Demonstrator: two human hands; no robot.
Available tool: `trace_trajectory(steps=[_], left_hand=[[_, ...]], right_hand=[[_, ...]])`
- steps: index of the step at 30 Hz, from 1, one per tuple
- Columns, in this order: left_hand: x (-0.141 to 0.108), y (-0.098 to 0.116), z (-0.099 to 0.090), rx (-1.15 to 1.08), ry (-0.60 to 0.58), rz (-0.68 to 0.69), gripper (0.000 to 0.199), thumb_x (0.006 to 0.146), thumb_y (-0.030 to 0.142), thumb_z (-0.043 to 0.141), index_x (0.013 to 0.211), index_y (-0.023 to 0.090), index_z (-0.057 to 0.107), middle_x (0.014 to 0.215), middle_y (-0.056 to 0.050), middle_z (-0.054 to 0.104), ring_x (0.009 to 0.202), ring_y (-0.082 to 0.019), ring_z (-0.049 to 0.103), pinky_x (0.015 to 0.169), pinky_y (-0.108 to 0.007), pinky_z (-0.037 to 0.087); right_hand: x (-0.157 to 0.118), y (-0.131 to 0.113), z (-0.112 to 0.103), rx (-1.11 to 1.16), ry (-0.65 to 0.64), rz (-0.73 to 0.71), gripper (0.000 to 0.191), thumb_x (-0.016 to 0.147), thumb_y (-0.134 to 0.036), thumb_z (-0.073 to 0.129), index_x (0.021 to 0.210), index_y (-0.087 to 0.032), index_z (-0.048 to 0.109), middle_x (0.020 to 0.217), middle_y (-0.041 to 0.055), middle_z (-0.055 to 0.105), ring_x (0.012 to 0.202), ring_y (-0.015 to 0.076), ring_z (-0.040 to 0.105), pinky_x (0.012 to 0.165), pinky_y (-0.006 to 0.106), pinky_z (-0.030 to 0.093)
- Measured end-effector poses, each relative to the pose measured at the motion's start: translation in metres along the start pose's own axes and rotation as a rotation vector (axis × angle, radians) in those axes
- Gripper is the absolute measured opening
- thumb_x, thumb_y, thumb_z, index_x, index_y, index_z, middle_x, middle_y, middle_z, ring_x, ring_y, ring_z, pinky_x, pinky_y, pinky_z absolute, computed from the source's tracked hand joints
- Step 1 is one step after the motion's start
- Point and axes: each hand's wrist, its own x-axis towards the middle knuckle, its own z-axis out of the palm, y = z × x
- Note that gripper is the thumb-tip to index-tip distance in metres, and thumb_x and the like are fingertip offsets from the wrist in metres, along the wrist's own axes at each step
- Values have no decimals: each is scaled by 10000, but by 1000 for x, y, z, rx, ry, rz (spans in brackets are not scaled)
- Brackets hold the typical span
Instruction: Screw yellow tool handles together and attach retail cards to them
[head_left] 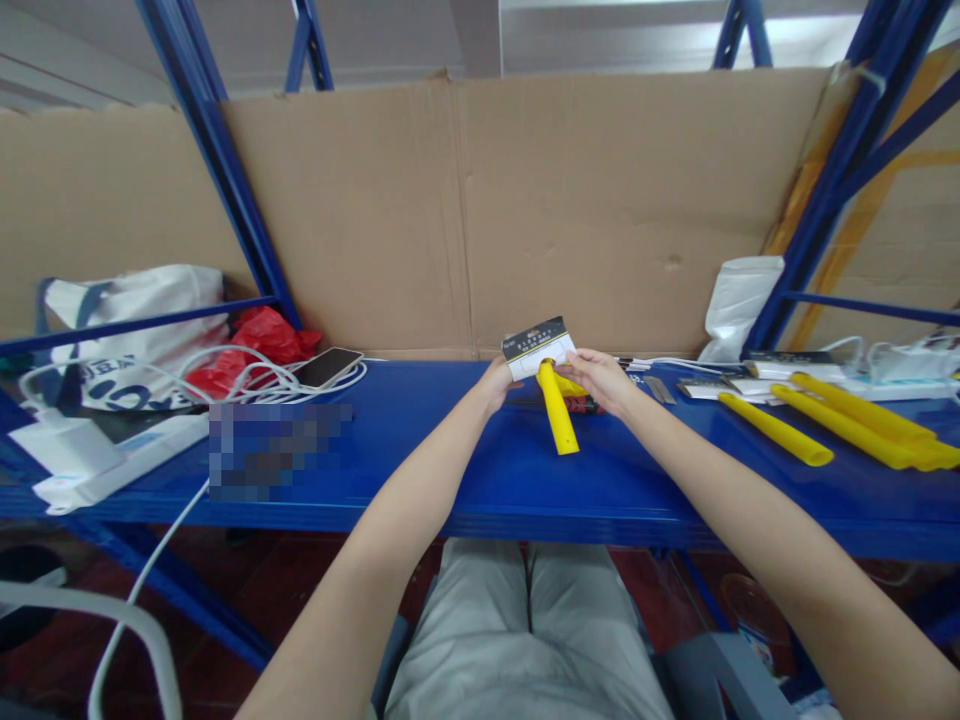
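In front of me, a black-and-white printed card is held up over the blue shelf. My left hand grips its left edge, fingers closed. My right hand is closed at the card's lower right corner. From the card's lower edge a yellow tapered tube points down toward me; how it joins the card is hard to see. Another yellow piece shows behind it, near my right fingers. Below the right hand lies a red-and-black object, partly hidden.
Several yellow tubes lie at the right beside printed cards and a white pouch. At left are a power strip, cables, a phone, a red bag and a white bag. Cardboard stands behind the blue shelf.
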Motion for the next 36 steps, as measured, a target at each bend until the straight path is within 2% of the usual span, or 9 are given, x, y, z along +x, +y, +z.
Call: trace_trajectory(steps=[5, 11, 15, 17, 21, 26, 30, 33, 36], left_hand=[[1, 5, 2, -84, 52, -43, 94, 740, 205, 546, 739, 174, 635, 701, -48, 665, 717, -180, 599, 637, -274, 438], [4, 15, -3, -259, 141, -82, 413, 815, 548, 439, 862, 163, 578, 847, -88, 635, 700, -172, 606, 647, -316, 487], [3, 14, 0, -218, 168, -87, 203, 805, 232, 566, 984, 149, 520, 820, -50, 619, 599, -108, 588, 643, -278, 502], [1, 12, 3, -187, 200, -100, 308, 776, 68, 549, 1062, 151, 474, 813, -35, 614, 562, -88, 577, 638, -269, 509], [-4, 12, 7, -128, 242, -105, 405, 761, -27, 506, 1117, 148, 430, 791, -28, 600, 530, -69, 558, 598, -244, 513], [-7, 13, 7, -76, 251, -84, 409, 757, -50, 490, 1114, 145, 450, 766, -22, 588, 554, -74, 568, 583, -227, 512], [-5, 11, 6, -64, 277, -87, 430, 755, -40, 503, 1142, 142, 454, 840, -56, 616, 618, -97, 603, 630, -253, 523], [-4, 11, 5, -65, 295, -95, 443, 759, -31, 506, 1163, 137, 444, 885, -77, 624, 650, -110, 618, 648, -262, 524], [-4, 11, 6, -68, 292, -102, 438, 766, -28, 497, 1171, 129, 437, 860, -73, 622, 617, -101, 606, 633, -256, 522]], right_hand=[[-1, 0, 3, -1, 36, -11, 243, 844, -85, 485, 660, -151, 629, 662, 16, 677, 623, 72, 636, 795, 208, 496], [4, 4, -1, 7, 170, -50, 221, 833, -93, 504, 634, -146, 583, 602, -2, 644, 566, 61, 606, 729, 193, 502], [5, 6, -2, -15, 235, -25, 192, 819, -92, 513, 640, -153, 548, 584, -8, 626, 542, 64, 593, 686, 196, 508], [5, 8, -1, -55, 268, -10, 160, 808, -96, 518, 664, -160, 540, 594, -8, 622, 545, 70, 594, 680, 210, 514], [7, 15, -4, -171, 327, -66, 81, 760, -109, 539, 738, -181, 511, 687, -16, 609, 589, 84, 601, 717, 254, 524], [7, 14, -12, -661, 357, -365, 187, 713, -181, 563, 896, -168, 527, 1045, 94, 555, 761, 149, 612, 764, 338, 509], [-2, 1, -9, -1147, 274, -561, 215, 776, -256, 502, 957, -154, 557, 1031, 132, 569, 877, 215, 594, 794, 361, 466], [-9, -5, -2, -1357, 128, -467, 289, 805, -338, 491, 1030, -165, 542, 880, 96, 637, 845, 237, 610, 753, 351, 455], [-12, -5, 2, -1486, -17, -345, 409, 782, -366, 546, 1135, -168, 491, 890, 94, 667, 834, 246, 625, 718, 327, 449]])
